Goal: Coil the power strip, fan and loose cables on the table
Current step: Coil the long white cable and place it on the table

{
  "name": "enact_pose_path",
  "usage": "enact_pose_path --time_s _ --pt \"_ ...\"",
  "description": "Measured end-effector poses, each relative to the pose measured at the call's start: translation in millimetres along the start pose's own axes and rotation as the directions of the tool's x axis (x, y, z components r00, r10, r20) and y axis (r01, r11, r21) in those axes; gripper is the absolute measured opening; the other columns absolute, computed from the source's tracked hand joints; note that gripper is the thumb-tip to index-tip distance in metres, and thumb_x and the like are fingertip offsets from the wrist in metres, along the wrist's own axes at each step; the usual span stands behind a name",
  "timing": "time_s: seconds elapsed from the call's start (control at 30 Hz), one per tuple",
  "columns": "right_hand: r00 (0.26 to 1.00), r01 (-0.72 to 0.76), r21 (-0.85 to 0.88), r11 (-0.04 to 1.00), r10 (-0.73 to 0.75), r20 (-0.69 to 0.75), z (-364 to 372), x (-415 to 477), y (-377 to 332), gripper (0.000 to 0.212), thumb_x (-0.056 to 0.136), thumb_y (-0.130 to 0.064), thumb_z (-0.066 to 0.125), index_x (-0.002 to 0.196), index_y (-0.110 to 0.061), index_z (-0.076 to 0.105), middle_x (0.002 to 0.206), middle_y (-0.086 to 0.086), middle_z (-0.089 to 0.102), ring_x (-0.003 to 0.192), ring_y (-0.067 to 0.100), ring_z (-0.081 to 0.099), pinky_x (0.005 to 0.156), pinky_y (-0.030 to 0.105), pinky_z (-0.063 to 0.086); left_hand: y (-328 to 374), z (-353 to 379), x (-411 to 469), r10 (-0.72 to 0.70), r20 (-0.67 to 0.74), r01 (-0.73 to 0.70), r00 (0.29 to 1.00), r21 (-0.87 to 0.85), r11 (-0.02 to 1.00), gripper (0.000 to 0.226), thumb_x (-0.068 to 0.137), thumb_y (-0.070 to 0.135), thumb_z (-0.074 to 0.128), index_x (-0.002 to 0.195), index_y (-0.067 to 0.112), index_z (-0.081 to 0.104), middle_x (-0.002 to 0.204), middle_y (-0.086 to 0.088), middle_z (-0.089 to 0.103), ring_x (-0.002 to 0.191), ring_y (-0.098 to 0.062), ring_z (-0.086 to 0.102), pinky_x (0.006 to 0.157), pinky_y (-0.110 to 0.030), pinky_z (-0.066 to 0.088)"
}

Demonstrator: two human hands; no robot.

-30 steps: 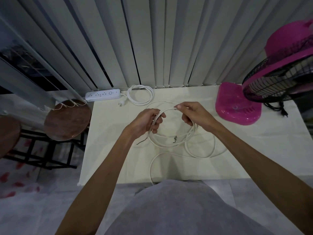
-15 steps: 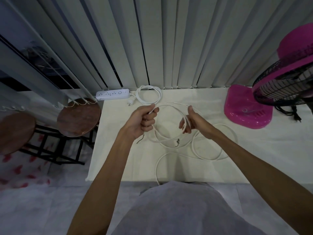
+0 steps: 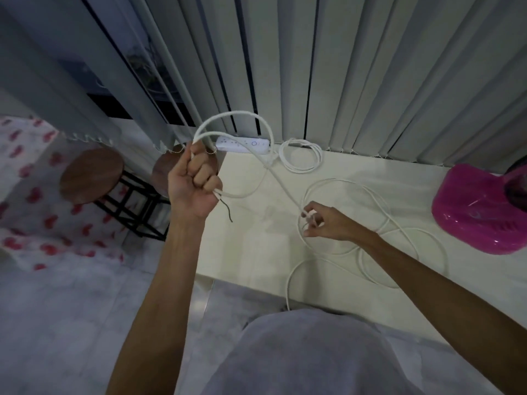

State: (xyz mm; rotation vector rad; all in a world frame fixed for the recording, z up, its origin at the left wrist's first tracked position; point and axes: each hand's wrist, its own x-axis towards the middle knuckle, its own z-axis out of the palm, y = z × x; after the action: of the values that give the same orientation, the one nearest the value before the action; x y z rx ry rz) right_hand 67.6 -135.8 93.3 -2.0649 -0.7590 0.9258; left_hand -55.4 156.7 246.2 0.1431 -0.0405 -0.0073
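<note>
The cable [image 3: 285, 189] looks smooth white plastic, the fan base [image 3: 473, 212] glossy pink plastic, the counter [image 3: 370, 172] matt cream, and the stool [image 3: 91, 175] seat brown wood.

The pale worktop [image 3: 251, 240] carries four items. A white power strip [image 3: 242, 143] lies at the far left corner, with its coiled cord [image 3: 299, 169] just beside it. A loose white cable [image 3: 339, 180] lies in open loops across the middle. A pink fan base [image 3: 479, 215] stands at the right.
</note>
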Motion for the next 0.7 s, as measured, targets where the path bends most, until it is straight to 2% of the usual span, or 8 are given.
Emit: enact_pose_path --time_s 0.07,0.17,0.27,0.37,0.47,0.53,0.6,0.7 --pt "1.0 -0.003 -0.109 0.994 0.002 -0.004 1 1 6 0.029 0.074 -0.029 0.08 0.092 -0.035 0.057 0.071 -0.008 0.065 0.063 0.001 0.056 0.065 0.019 0.045 12 1 -4 0.136 -0.008 -0.136 0.991 -0.081 0.987 0.032 0.105 0.022 0.031 0.094 0.0 0.051 0.055 0.002 0.026 0.042 -0.012 0.017 0.045 -0.02 0.009" --pt "0.999 0.043 -0.218 0.975 -0.043 0.006 -2 -8 23 0.013 0.087 -0.017 0.071 0.089 -0.021 0.059 0.081 -0.013 0.062 0.075 -0.004 0.057 0.07 0.021 0.041 29 -5 -4 0.268 -0.097 -0.283 0.959 -0.215 0.935 0.048 0.108 0.032 0.021 0.088 0.001 0.051 0.054 0.004 0.024 0.041 -0.012 0.018 0.044 -0.019 0.008" --pt "0.991 0.002 -0.185 0.983 -0.027 -0.128 -9 -14 28 0.002 0.099 -0.012 0.054 0.101 -0.012 0.053 0.09 -0.006 0.071 0.083 0.011 0.066 0.073 0.024 0.047 29 -16 1 0.349 -0.228 -0.396 0.909 -0.213 0.893 0.044 0.109 0.028 0.024 0.082 0.004 0.049 0.053 0.007 0.022 0.039 -0.011 0.017 0.044 -0.017 0.008" --pt "0.941 0.047 -0.082 0.996 -0.072 -0.331 -12 -21 12 0.001 0.101 -0.013 0.049 0.101 -0.012 0.05 0.079 -0.005 0.074 0.068 0.009 0.066 0.07 0.023 0.05 12 -23 16 0.415 -0.37 -0.416 0.831 0.08 0.906 0.04 0.108 0.03 0.031 0.078 0.013 0.05 0.05 0.007 0.034 0.035 -0.009 0.027 0.041 -0.018 0.016" --pt "0.894 0.188 -0.277 0.942 -0.281 -0.349 -16 -28 -15 0.006 0.1 -0.016 0.052 0.098 -0.014 0.057 0.069 -0.008 0.069 0.057 0.008 0.056 0.059 0.024 0.044 -17 -21 37 0.46 -0.383 -0.252 0.801 0.481 0.84 0.031 0.106 0.035 0.037 0.086 0.02 0.056 0.055 0.01 0.037 0.04 -0.004 0.027 0.04 -0.017 0.023" --pt "0.876 0.252 -0.405 0.879 -0.385 -0.291 -18 -33 -38 0.011 0.1 -0.017 0.053 0.098 -0.011 0.061 0.069 -0.007 0.071 0.056 0.009 0.059 0.06 0.029 0.049 -44 -19 51 0.516 -0.299 -0.106 0.803 0.78 0.617 0.028 0.106 0.031 0.039 0.093 0.016 0.06 0.056 0.008 0.038 0.041 -0.007 0.035 0.041 -0.022 0.033" --pt "0.867 0.286 -0.468 0.836 -0.434 -0.246 -17 -37 -64 0.015 0.101 -0.022 0.051 0.1 -0.01 0.06 0.076 -0.007 0.074 0.063 0.016 0.066 0.062 0.035 0.053 -74 -18 59 0.451 -0.159 0.028 0.879 0.959 0.284 0.029 0.106 0.027 0.04 0.096 0.01 0.061 0.057 0.003 0.049 0.046 -0.019 0.058 0.045 -0.029 0.048" --pt "0.783 0.255 -0.499 0.828 -0.48 -0.395 -20 -40 -97 0.026 0.099 -0.036 0.052 0.102 -0.01 0.054 0.078 -0.003 0.075 0.066 0.026 0.069 0.057 0.037 0.052 -105 -17 64 0.233 -0.076 0.119 0.97 0.977 -0.177 0.03 0.106 0.024 0.041 0.096 0.007 0.062 0.078 -0.006 0.072 0.061 -0.026 0.072 0.052 -0.037 0.056"
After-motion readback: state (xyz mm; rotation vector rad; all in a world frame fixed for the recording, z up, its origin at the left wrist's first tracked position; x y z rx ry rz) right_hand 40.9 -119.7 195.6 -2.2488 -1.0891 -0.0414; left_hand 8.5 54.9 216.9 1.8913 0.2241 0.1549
